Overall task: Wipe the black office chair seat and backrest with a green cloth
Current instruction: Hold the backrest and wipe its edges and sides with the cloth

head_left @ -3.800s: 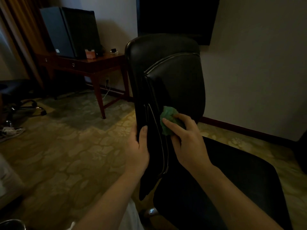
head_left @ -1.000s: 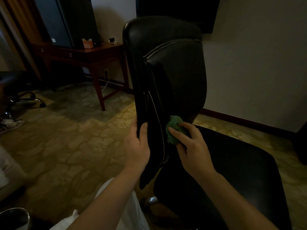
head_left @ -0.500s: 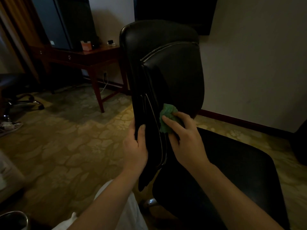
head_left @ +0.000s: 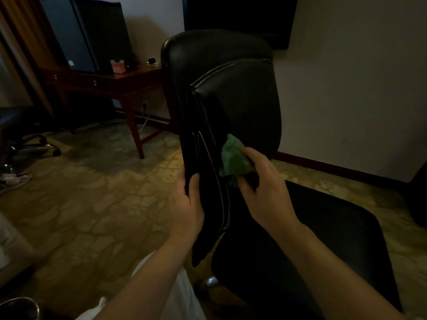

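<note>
The black backrest [head_left: 231, 100] of the office chair stands upright and is seen from its side, and the seat [head_left: 323, 239] is spread out at lower right. The side edge of the backrest is gripped by the left hand [head_left: 184, 209]: the thumb is laid on the near face and the fingers are wrapped behind the edge. A crumpled green cloth [head_left: 233, 158] is pinched in the right hand [head_left: 265, 192] and pressed against the lower front of the backrest, a little above the seat. The two hands are held near each other, with a strip of the backrest's edge between them. A wooden desk [head_left: 115, 82] is placed against the wall [head_left: 346, 88] at left, behind the chair, and a dark cabinet [head_left: 87, 35] is set on it. The floor is covered by a patterned carpet [head_left: 92, 204]. The wheeled base of a second chair [head_left: 34, 144] is visible at far left.
</note>
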### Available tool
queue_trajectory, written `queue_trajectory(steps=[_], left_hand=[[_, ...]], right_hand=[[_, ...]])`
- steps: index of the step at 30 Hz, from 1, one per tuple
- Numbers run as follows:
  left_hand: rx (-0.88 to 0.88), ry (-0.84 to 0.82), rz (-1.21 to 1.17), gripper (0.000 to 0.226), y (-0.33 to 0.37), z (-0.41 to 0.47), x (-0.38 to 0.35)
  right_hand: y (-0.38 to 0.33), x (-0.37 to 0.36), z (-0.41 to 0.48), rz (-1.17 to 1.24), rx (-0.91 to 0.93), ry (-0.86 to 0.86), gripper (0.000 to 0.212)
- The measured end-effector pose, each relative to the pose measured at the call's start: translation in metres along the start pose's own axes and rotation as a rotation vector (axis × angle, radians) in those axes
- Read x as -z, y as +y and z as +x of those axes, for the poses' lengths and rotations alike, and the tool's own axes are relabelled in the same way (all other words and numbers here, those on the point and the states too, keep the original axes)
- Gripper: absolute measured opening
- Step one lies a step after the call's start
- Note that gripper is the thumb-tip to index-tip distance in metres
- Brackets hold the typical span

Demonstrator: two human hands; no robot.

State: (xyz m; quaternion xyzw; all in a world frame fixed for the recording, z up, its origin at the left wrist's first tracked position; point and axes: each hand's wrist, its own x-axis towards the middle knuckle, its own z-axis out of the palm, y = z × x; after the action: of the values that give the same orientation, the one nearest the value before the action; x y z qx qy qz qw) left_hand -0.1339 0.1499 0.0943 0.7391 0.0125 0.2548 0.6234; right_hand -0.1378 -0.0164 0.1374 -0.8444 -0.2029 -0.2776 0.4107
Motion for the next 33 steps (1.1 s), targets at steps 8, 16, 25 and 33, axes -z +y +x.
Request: queue_trajectory(steps=[8, 16, 25, 33], left_hand=[[0.005, 0.010, 0.000, 0.055, 0.000, -0.001, 0.000], [-0.008, 0.028, 0.012, 0.057, 0.001, -0.002, -0.002], [-0.027, 0.017, 0.017, 0.052, 0.000, -0.001, 0.000], [0.004, 0.026, 0.017, 0.056, 0.001, -0.001, -0.002]], right_hand=[[0.007, -0.019, -0.015, -0.114, 0.065, 0.010, 0.036], [0.022, -0.012, -0.028, -0.177, 0.054, -0.050, 0.034], [0.002, -0.013, 0.002, -0.175, 0.101, 0.031, 0.032], [0.017, -0.023, -0.034, -0.057, -0.057, -0.043, 0.032]])
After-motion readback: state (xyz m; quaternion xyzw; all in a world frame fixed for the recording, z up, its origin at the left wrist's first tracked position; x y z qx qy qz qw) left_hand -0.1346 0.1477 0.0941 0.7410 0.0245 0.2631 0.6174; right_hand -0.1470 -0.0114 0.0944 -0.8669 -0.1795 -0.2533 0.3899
